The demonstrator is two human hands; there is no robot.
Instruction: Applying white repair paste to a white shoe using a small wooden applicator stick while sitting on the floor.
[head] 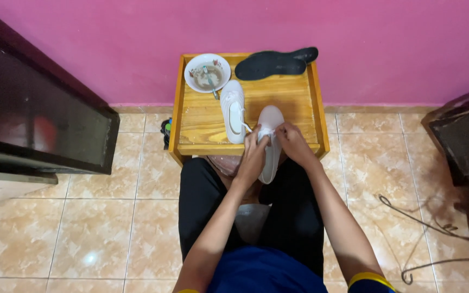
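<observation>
Two hands work at one white shoe (270, 142) on the near edge of the wooden table (299, 100): the left hand (253, 154) and right hand (293, 142) both pinch its lace (266, 132). A second white shoe (233, 111) lies just left, black insoles (275, 62) and a bowl (207, 73) farther back.

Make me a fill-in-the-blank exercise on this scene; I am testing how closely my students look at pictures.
1. Both hands, left hand and right hand, hold a white shoe at its ____.
2. A second white shoe lies on the small ____ table.
3. The toothbrush rests in a white ____ at the table's far left corner.
4. Two ____ insoles lie at the table's far edge, by the pink wall.

Missing words: laces; wooden; bowl; black
</observation>
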